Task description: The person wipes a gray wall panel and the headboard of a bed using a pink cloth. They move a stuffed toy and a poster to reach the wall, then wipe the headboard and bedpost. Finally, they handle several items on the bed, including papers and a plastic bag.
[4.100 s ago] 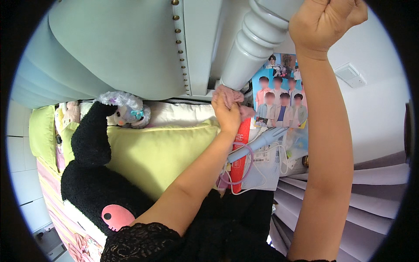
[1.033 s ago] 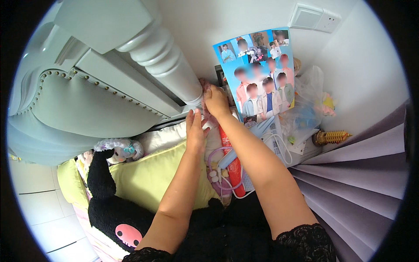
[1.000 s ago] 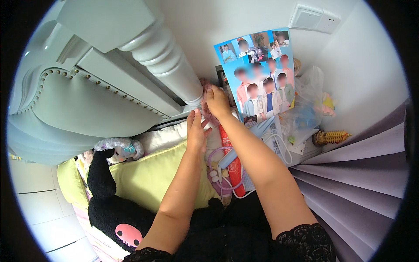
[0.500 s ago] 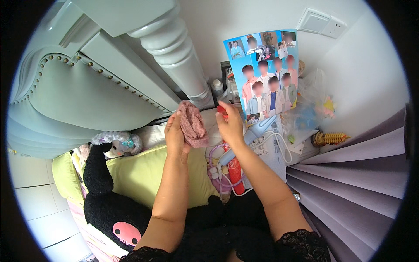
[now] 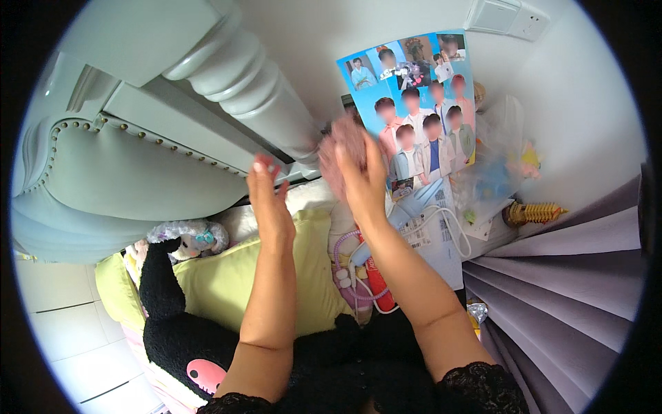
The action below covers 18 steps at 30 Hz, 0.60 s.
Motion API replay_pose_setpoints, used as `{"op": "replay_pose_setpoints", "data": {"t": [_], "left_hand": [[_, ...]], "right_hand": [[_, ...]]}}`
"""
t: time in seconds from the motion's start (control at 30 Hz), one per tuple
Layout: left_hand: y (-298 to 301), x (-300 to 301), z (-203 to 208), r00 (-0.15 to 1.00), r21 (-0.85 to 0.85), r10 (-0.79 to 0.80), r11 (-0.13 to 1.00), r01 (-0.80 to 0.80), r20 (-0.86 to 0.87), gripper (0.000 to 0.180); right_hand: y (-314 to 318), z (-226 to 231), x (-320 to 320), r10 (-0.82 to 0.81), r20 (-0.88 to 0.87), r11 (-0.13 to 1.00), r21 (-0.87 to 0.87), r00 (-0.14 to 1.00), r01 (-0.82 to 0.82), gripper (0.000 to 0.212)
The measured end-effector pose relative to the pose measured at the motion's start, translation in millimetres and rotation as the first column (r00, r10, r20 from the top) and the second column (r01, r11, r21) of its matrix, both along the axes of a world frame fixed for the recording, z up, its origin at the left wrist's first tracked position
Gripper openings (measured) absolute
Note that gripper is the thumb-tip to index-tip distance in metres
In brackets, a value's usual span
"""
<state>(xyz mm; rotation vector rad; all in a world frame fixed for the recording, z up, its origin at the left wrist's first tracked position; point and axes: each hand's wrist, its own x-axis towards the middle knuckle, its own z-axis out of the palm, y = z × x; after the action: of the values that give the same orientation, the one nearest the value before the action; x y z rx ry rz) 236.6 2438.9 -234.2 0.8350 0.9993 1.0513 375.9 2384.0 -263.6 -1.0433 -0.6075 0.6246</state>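
Observation:
My right hand (image 5: 364, 181) grips a bunched pink knitted cloth (image 5: 338, 162), blurred by motion, in front of the bedpost's foot. Apart from it on the left, my left hand (image 5: 271, 203) is raised with its fingers spread over the edge of the pillow. Some red shows at those fingertips; blur hides whether it is a separate thing. Below my right forearm lie a light-blue appliance with a white cord (image 5: 452, 228), a red packet (image 5: 378, 277) and a lilac beaded loop (image 5: 338, 248).
A yellow-green pillow (image 5: 227, 283) and a black plush toy (image 5: 186, 345) lie on the bed. A padded headboard (image 5: 131, 165) and white bedpost (image 5: 258, 90) stand behind. A blue photo poster (image 5: 414, 103) leans at the wall near a gold tower ornament (image 5: 534, 214) and grey curtains (image 5: 572, 262).
The pink cloth has passed from my left hand to my right hand and now sits farther right and higher. My left hand has moved slightly left. The view has shifted a little.

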Motion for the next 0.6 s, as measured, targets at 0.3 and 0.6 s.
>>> {"op": "replay_pose_setpoints", "data": {"t": [0.3, 0.6], "left_hand": [[43.2, 56.0, 50.6, 0.982, 0.679, 0.058, 0.730, 0.080, -0.177, 0.085], [58.0, 52.4, 35.2, 0.950, 0.756, 0.188, 0.651, 0.070, -0.250, 0.081]], "right_hand": [[78.6, -18.8, 20.3, 0.023, 0.421, 0.949, -0.295, 0.907, 0.113, 0.030], [72.2, 39.5, 27.2, 0.036, 0.369, 0.986, -0.167, 0.929, 0.028, 0.039]]}}
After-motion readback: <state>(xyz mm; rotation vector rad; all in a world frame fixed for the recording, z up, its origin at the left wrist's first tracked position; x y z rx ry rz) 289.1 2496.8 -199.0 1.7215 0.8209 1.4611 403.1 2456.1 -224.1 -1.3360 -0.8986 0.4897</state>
